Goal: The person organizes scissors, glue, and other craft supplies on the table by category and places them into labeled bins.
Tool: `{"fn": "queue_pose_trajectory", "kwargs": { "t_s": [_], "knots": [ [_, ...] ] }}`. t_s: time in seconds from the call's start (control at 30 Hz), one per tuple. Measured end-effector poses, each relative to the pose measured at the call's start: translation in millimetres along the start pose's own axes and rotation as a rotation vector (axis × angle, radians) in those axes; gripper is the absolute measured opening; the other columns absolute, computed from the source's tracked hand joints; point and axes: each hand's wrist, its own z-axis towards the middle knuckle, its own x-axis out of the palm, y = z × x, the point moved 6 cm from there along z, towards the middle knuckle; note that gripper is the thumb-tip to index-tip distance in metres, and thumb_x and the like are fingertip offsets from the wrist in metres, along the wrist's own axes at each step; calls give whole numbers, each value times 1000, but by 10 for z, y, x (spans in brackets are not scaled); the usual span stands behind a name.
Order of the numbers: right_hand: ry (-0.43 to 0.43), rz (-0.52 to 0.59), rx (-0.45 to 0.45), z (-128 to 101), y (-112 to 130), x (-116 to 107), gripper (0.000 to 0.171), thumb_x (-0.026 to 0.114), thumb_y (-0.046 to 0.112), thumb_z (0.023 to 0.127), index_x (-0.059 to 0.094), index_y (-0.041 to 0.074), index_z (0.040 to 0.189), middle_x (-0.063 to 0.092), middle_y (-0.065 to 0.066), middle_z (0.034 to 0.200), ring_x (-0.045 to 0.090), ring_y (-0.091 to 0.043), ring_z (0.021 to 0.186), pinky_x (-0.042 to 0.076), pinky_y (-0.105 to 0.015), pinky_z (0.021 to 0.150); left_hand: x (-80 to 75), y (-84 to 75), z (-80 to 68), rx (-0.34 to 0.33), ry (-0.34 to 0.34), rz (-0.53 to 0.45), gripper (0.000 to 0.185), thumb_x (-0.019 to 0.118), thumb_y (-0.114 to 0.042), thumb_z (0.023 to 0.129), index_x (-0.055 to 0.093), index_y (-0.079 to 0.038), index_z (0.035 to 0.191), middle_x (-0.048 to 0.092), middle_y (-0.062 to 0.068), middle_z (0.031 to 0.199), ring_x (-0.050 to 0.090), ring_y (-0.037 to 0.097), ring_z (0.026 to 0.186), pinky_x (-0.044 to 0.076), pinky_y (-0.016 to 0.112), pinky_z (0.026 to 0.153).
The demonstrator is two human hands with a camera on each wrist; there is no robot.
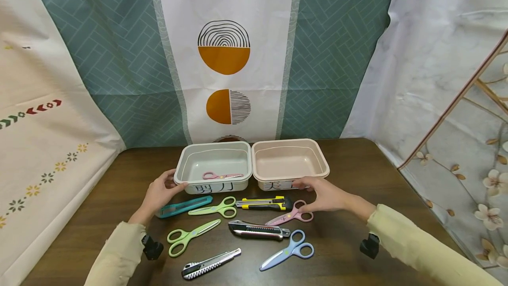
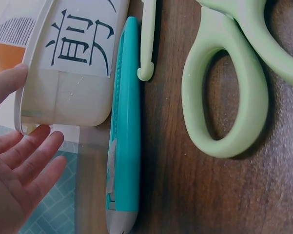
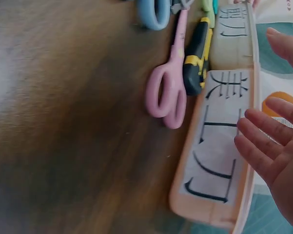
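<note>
Left hand (image 1: 158, 193), fingers relaxed and spread, touches the left wall of the pale green bin (image 1: 213, 167), which contains pink scissors (image 1: 220, 175). Right hand (image 1: 327, 195), fingers extended, rests against the front of the adjoining pink bin (image 1: 289, 162). Neither hand grips anything. Scissors and utility knives, including a teal knife (image 1: 183, 206), lie on the wooden table (image 1: 349, 250) before the bins.
</note>
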Motion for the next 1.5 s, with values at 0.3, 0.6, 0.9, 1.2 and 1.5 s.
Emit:
{"fn": "queue_pose_trajectory", "kwargs": {
  "t_s": [0.3,0.6,0.9,1.2,1.5],
  "knots": [
    [-15,-35,13,-138,-115,105,65,77,35,69,55,-2,117,60,-14,111,56,-27,97,47,-38,81,1,9,12,0,-1,-2,62,67,-31,82,44,5,127,60,20,105,58,28,90,48,31,71],
    [-18,-35,39,-207,-248,209,64,78,33,67,55,-1,116,60,-11,109,56,-25,98,46,-39,82,13,2,16,2,1,7,61,67,-30,82,44,5,127,60,20,104,59,29,89,49,33,71],
    [-14,-127,-7,-228,-336,323,65,80,33,62,57,0,114,59,-5,106,54,-18,97,44,-34,84,11,16,25,7,-3,10,61,68,-29,82,44,5,127,60,19,102,59,28,89,49,30,70],
    [33,-169,42,-187,-389,430,68,81,31,59,59,0,115,51,0,101,47,-13,92,41,-28,80,5,39,21,6,-5,3,62,68,-31,82,44,5,126,60,20,103,59,29,89,50,34,72],
    [54,-201,58,-183,-412,449,52,80,35,62,65,7,103,50,6,93,47,-9,87,42,-26,75,12,64,28,6,-7,1,62,68,-32,82,44,4,127,60,19,103,59,28,89,48,29,70]
  ]
}}
